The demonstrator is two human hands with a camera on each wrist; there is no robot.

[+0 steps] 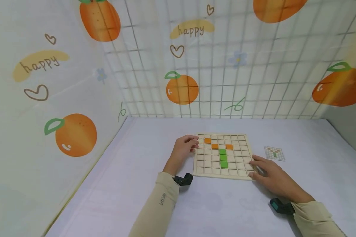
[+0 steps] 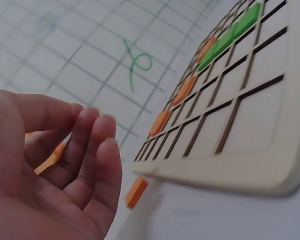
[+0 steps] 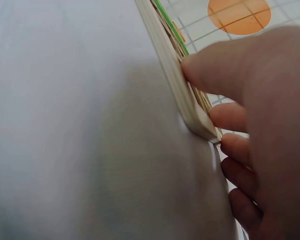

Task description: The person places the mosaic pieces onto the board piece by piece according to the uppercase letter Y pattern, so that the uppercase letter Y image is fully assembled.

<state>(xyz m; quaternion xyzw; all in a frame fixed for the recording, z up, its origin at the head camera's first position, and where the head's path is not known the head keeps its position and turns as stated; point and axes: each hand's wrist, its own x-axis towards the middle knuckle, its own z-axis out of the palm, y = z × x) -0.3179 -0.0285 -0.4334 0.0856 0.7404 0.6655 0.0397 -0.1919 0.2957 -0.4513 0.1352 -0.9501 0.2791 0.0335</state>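
Observation:
A wooden grid board (image 1: 207,170) lies on the white table, with orange square tiles (image 1: 215,146) and a column of green square tiles (image 1: 223,158) in its cells. By the board's left edge is my left hand (image 1: 183,148), fingers loosely curled and nothing visible in them. Just outside that edge, a separate orange tile (image 2: 136,192) shows in the left wrist view, apart from the fingertips. My right hand (image 1: 271,174) rests its thumb and fingertips on the board's right side near the front corner; the palm side is hidden in the head view.
Right of the board lies a small printed pattern card (image 1: 274,153) with a coloured grid design. A white cloth wall (image 1: 154,82) with oranges and grid lines stands behind the table, and another cloth wall (image 1: 47,177) is at the left.

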